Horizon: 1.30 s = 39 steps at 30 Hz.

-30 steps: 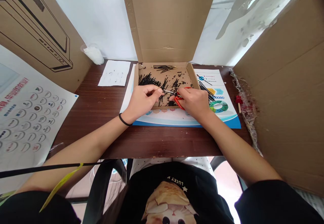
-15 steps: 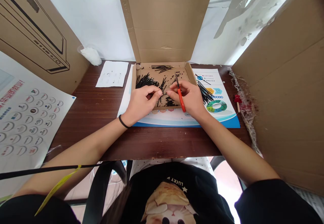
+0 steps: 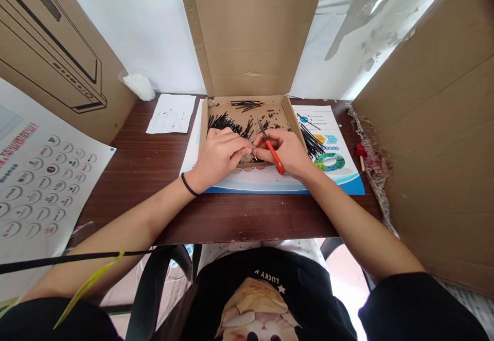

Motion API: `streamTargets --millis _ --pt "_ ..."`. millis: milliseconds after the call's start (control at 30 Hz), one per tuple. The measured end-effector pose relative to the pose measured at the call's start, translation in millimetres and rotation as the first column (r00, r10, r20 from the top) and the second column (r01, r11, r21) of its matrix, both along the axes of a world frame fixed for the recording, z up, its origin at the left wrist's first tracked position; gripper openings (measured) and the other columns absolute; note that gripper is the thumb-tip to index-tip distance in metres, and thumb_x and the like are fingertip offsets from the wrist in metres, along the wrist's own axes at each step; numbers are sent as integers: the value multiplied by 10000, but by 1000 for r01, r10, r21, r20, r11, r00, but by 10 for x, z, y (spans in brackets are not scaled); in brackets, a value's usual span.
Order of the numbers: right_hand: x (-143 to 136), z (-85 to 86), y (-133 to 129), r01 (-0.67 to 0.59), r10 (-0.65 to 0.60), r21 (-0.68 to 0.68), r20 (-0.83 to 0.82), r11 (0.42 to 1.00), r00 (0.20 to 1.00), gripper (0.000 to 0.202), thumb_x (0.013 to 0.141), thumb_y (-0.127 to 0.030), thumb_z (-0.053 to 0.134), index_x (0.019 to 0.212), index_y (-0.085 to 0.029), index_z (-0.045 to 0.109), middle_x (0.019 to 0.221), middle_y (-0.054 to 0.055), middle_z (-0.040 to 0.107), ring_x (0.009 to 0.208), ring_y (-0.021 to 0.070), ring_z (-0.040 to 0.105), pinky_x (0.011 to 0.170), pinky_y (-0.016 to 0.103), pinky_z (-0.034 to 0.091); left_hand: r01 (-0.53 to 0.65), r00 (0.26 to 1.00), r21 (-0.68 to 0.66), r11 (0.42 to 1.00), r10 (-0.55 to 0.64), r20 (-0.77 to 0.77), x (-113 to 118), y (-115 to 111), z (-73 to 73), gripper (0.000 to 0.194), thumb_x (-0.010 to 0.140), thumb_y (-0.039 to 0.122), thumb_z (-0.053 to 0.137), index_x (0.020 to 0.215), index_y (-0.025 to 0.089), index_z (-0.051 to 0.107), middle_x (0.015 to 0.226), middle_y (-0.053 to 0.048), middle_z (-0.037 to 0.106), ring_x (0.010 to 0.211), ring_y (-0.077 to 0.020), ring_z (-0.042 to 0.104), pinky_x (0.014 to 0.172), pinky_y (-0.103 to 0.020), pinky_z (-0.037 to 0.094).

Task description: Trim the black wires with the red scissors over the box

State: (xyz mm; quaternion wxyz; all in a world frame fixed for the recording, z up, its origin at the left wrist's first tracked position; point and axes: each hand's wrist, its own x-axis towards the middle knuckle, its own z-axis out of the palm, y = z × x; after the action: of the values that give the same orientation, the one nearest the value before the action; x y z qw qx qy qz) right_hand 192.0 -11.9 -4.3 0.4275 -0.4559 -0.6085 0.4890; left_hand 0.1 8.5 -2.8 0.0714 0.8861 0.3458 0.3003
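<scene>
My left hand [image 3: 221, 155] is closed in a pinch over the front of the open cardboard box [image 3: 292, 115]. What lies between its fingertips is too small to make out. My right hand [image 3: 285, 151] holds red-handled scissors [image 3: 274, 156], their dark narrow tip pointing away and to the left. The thumb and forefinger of that hand meet the left fingertips. Inside the box are a bundle of thin black tubes or wires [image 3: 224, 123] with shiny ends, a smaller group [image 3: 247, 105] at the back, and scattered black cut bits [image 3: 273, 125].
More black strands [image 3: 312, 141] lie on a printed sheet [image 3: 343, 180] right of the box. A white paper [image 3: 170, 114] with dark specks sits to the left, near a plastic cup [image 3: 139, 85]. Large cardboard panels [image 3: 436, 135] flank the dark table [image 3: 239, 217].
My hands have come together, the left fingertips shifting slightly right until they meet the right ones. The scissors have tilted, their tip swinging left and lower.
</scene>
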Motion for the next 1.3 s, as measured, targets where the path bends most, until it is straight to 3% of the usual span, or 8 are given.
streamTargets --millis 233,467,633,767,900,1000,1200,1300 --pt "3 -4 -10 -28 9 -149 -125 988 992 243 639 -284 758 825 -205 623 673 -52 587 569 78 530 556 240 497 120 990 83 989 -125 58 -30 46 9 247 961 290 505 830 231 706 809 -20 744 782 -186 573 803 -349 388" --pt "2 36 -15 -7 -2 -122 -73 992 997 237 633 -262 732 804 -200 580 581 -82 516 517 72 458 503 233 410 110 990 101 989 -119 82 -45 62 -4 219 929 344 575 798 270 735 763 -11 740 819 -193 579 836 -368 391" --pt "-23 8 -12 133 -135 -58 -37 989 990 225 591 -234 697 777 -184 581 612 -60 547 546 77 434 521 236 364 92 992 121 988 -101 77 -40 65 -58 201 928 343 583 832 275 746 778 -9 756 845 -200 587 834 -380 393" --pt "-34 -15 -15 217 -217 15 0 976 976 207 573 -202 642 775 -175 603 671 -34 603 588 93 483 562 246 384 77 990 245 967 -103 94 -31 63 -89 206 939 276 565 825 258 735 803 8 768 820 -183 592 813 -372 398" --pt "63 -38 27 365 -384 149 130 919 914 202 597 -166 624 798 -188 620 684 -30 606 619 111 504 614 277 402 16 986 314 949 -68 155 -41 40 -35 196 934 251 570 824 251 732 750 13 754 788 -172 601 815 -362 426" --pt "150 -45 68 404 -419 167 68 899 905 161 636 -165 638 788 -201 600 662 -35 586 606 111 499 613 285 397 -80 979 284 955 22 203 -40 9 14 213 937 297 572 814 241 737 691 10 728 754 -169 608 808 -352 446" --pt "80 -78 46 268 -273 86 59 960 960 254 615 -253 785 796 -206 614 684 -30 608 619 117 510 639 305 430 -184 953 73 980 159 259 9 -46 2 199 915 364 610 875 234 755 828 -3 763 765 -159 639 794 -317 469" --pt "-32 -68 -4 227 -225 5 -112 974 968 335 580 -294 833 809 -208 604 721 -24 638 677 128 581 700 315 488 -236 940 -2 972 229 254 35 -70 -21 183 904 354 623 880 226 751 832 -9 763 766 -166 659 806 -325 462"
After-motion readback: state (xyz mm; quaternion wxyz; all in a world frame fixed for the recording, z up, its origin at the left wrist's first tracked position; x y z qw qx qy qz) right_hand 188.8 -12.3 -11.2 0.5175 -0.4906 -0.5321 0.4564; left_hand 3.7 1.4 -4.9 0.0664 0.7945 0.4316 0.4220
